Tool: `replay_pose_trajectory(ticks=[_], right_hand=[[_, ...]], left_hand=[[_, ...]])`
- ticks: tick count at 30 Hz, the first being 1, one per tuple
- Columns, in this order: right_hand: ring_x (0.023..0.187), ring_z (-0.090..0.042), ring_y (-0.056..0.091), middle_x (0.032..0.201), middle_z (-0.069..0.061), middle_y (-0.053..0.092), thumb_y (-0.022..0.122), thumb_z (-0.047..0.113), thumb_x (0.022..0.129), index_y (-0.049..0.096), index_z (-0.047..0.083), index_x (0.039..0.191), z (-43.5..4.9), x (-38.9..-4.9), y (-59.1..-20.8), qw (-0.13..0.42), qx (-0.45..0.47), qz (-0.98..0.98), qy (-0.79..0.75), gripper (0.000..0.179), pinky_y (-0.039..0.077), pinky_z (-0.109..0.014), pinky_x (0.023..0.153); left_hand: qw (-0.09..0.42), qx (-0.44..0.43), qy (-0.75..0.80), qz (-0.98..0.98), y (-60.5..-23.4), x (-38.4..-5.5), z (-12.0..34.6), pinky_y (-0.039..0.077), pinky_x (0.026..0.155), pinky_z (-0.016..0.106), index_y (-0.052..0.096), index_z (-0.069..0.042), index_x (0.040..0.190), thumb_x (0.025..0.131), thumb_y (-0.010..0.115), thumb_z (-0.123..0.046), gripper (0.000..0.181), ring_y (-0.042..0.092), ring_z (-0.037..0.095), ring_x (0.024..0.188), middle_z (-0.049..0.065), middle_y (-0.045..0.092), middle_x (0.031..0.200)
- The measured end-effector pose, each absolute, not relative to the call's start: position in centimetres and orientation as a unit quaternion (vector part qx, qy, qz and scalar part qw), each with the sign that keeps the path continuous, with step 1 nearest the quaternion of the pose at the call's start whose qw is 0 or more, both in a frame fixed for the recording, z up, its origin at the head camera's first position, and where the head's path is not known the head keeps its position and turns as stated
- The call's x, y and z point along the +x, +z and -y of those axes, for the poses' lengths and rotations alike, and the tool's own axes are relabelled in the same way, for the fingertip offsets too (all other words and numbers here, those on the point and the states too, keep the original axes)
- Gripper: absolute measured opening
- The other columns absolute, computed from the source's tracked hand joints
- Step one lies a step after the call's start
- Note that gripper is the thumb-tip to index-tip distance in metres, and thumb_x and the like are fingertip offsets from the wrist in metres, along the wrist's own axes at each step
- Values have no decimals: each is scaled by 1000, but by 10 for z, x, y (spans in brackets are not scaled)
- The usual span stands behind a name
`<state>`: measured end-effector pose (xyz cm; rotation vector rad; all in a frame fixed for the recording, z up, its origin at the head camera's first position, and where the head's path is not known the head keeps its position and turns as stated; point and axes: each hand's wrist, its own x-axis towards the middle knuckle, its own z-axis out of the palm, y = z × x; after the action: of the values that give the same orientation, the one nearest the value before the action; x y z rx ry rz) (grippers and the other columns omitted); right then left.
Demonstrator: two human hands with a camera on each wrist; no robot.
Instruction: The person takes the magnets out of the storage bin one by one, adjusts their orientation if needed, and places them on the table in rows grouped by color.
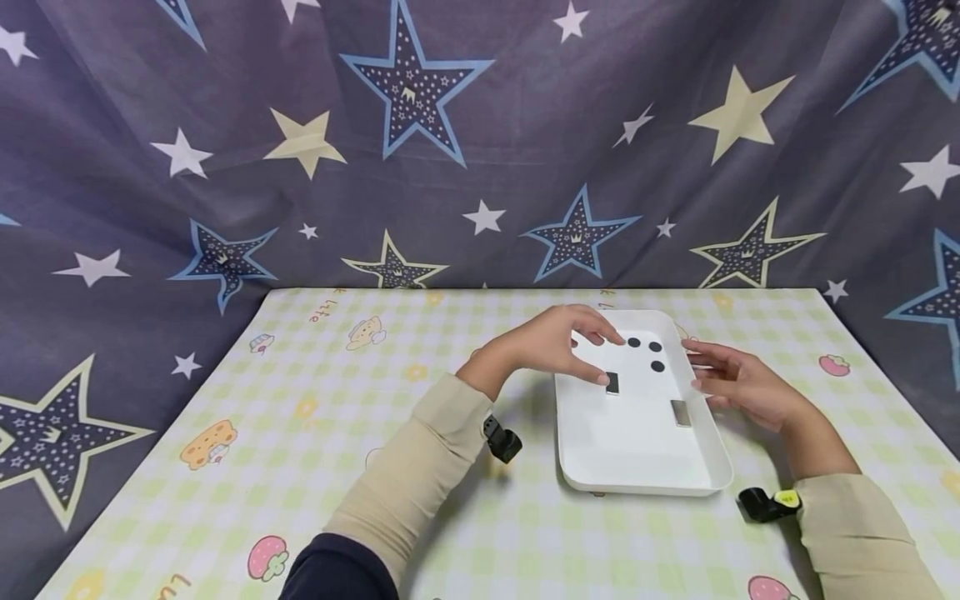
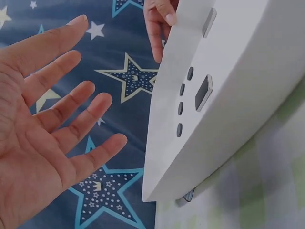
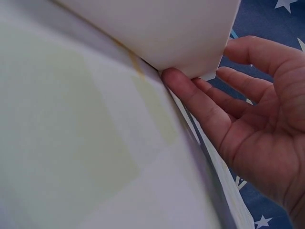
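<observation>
A white rectangular tray [image 1: 637,450] lies on the table, slightly angled. My left hand [image 1: 558,340] hovers over its left side, fingers spread and nothing held; the left wrist view shows the bare palm. Below the left thumb in the head view is a small dark rectangular piece [image 1: 612,384] with a silvery edge. Several black discs [image 1: 657,367] sit toward the tray's far end. A silvery rectangular piece [image 1: 681,413] lies by the right wall. Against the outside of that wall, my right hand [image 1: 750,387] rests its relaxed fingers and thumb.
A checked cloth [image 1: 420,467] with printed strawberries and flowers covers the table. Behind it hangs a dark star-patterned curtain [image 1: 480,175]. A small shiny object [image 2: 189,194] pokes out from under the tray's edge. Each wrist carries a black strapped device [image 1: 501,440].
</observation>
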<state>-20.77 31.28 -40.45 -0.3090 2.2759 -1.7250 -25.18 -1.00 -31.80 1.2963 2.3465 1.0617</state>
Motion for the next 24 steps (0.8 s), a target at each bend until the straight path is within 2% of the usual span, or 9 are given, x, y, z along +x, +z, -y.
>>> replay_pose_trajectory(ticks=[3, 5, 10, 12, 16, 19, 24], right_hand=[[104, 2, 56, 142, -25, 37, 63, 12, 96, 26, -1, 152, -313, -208, -404, 136, -105, -787, -592, 68, 57, -31, 78], [105, 1, 57, 143, -26, 36, 62, 11, 96, 25, -1, 152, -313, -208, -404, 137, -106, -786, -593, 69, 57, -31, 78], [105, 0, 58, 133, -10, 47, 62, 10, 96, 26, -1, 152, -313, -209, -405, 136, -110, -782, -598, 67, 56, -31, 78], [105, 0, 58, 132, -7, 47, 62, 9, 96, 27, -1, 152, -313, -209, -405, 136, -111, -782, -598, 67, 56, -30, 78], [105, 1, 57, 138, -17, 42, 62, 11, 96, 26, -1, 152, -313, -209, -405, 135, -109, -785, -594, 67, 56, -30, 78], [105, 1, 56, 142, -26, 36, 62, 11, 96, 26, -1, 152, -313, -208, -404, 135, -107, -788, -591, 68, 56, -31, 77], [105, 1, 56, 144, -31, 32, 62, 11, 96, 25, -1, 152, -312, -208, -404, 137, -106, -788, -591, 68, 56, -30, 77]], left_hand=[[133, 437, 371, -808, -319, -254, 6, 49, 87, 27, 69, -11, 121, 77, 85, -19, 48, 59, 17, 111, -2, 63, 122], [133, 430, 374, -811, -320, -256, 4, 49, 87, 26, 69, -11, 121, 77, 85, -19, 47, 60, 16, 111, -2, 63, 121], [138, 412, 385, -814, -322, -259, -1, 48, 87, 22, 70, -12, 119, 77, 85, -17, 46, 62, 17, 110, -2, 64, 120], [143, 403, 392, -815, -323, -261, -4, 49, 86, 21, 71, -13, 119, 76, 85, -17, 45, 62, 16, 109, -3, 64, 120], [155, 383, 408, -814, -328, -265, -9, 50, 83, 18, 72, -14, 117, 76, 85, -17, 43, 63, 14, 107, -8, 64, 118], [164, 377, 418, -810, -332, -269, -12, 51, 82, 17, 72, -12, 117, 77, 84, -15, 41, 64, 18, 107, -7, 65, 118], [180, 363, 434, -805, -338, -275, -16, 50, 83, 17, 72, -11, 116, 78, 84, -15, 41, 65, 17, 105, -5, 66, 117]])
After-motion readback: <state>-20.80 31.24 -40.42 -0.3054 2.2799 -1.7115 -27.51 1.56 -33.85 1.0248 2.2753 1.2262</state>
